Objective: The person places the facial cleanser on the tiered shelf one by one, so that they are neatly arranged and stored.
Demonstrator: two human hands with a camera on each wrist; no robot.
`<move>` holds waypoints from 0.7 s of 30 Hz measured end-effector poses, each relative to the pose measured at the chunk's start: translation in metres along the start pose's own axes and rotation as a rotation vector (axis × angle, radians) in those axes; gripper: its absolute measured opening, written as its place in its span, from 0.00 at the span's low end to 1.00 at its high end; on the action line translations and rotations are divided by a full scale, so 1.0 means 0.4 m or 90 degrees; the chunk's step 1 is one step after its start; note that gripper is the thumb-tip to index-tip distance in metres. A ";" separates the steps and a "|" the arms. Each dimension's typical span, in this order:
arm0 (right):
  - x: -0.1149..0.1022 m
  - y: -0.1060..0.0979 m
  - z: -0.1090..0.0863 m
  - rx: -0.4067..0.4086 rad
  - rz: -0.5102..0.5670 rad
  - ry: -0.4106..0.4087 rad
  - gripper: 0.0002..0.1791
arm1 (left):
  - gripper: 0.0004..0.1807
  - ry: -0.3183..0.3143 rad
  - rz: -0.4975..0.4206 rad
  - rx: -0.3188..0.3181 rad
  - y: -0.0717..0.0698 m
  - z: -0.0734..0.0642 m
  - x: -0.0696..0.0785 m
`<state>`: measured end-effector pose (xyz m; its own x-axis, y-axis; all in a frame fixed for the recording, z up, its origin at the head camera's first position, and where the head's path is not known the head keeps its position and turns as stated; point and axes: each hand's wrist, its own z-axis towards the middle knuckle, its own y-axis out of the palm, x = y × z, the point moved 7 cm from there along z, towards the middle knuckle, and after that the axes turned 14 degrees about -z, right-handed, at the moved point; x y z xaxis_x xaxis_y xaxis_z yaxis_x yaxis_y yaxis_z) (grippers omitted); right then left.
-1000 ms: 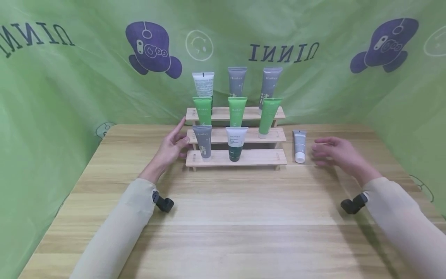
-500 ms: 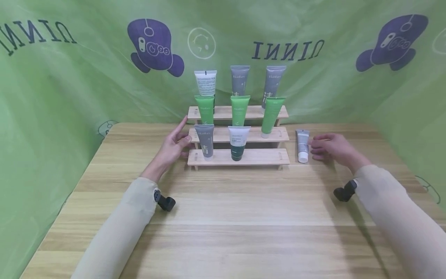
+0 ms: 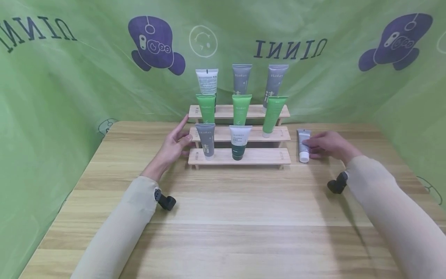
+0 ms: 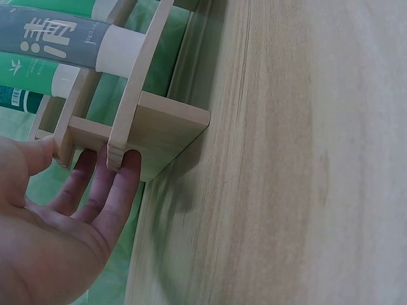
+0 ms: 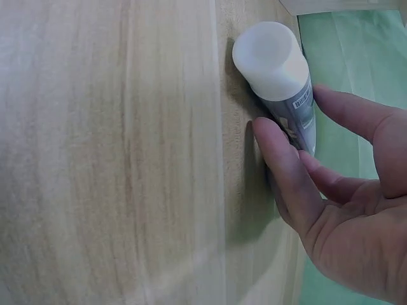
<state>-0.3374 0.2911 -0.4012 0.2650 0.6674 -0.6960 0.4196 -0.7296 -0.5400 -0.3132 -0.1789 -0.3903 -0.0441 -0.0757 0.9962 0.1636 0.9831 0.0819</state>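
Note:
A three-tier wooden display stand (image 3: 259, 156) holds squeeze tubes, cap down. My left hand (image 3: 170, 148) holds its left end, the forefinger reaching to the top tier; in the left wrist view, the thumb is at one shelf end and other fingertips bear on the lower ones. Right of the stand, a grey squeeze tube (image 3: 304, 136) lies on the table, its white cap (image 5: 270, 54) toward me. My right hand (image 3: 325, 145) pinches this tube from its right side, thumb on one side and fingers on the other.
The top tier bears a white tube (image 3: 207, 82) and two grey ones; three green tubes (image 3: 240, 109) line the middle tier. Below are a grey tube (image 3: 207, 139) and a white-and-dark-green tube (image 3: 240, 141). A green printed cloth (image 3: 223, 42) hangs around the wooden table (image 3: 237, 209).
My right hand has moved left to the lying grey tube and closed its thumb and fingers on it. My left hand stays at the stand; the head view shifts slightly.

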 end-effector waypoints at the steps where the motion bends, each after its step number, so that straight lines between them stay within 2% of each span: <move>1: -0.002 0.001 0.001 -0.004 -0.006 0.004 0.33 | 0.40 -0.001 -0.001 0.002 0.000 0.000 0.000; 6: -0.010 0.006 0.006 -0.018 -0.034 0.024 0.27 | 0.40 -0.002 -0.001 0.006 -0.002 0.001 0.000; 11: -0.011 0.006 0.012 -0.022 -0.033 0.039 0.24 | 0.40 -0.006 -0.004 0.007 -0.003 0.000 0.000; 21: -0.007 -0.002 0.017 -0.007 -0.066 0.052 0.23 | 0.40 -0.005 -0.005 0.004 -0.001 0.000 -0.001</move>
<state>-0.3445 0.2887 -0.4019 0.2894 0.7497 -0.5952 0.4573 -0.6545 -0.6020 -0.3131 -0.1792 -0.3907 -0.0531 -0.0814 0.9953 0.1564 0.9837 0.0888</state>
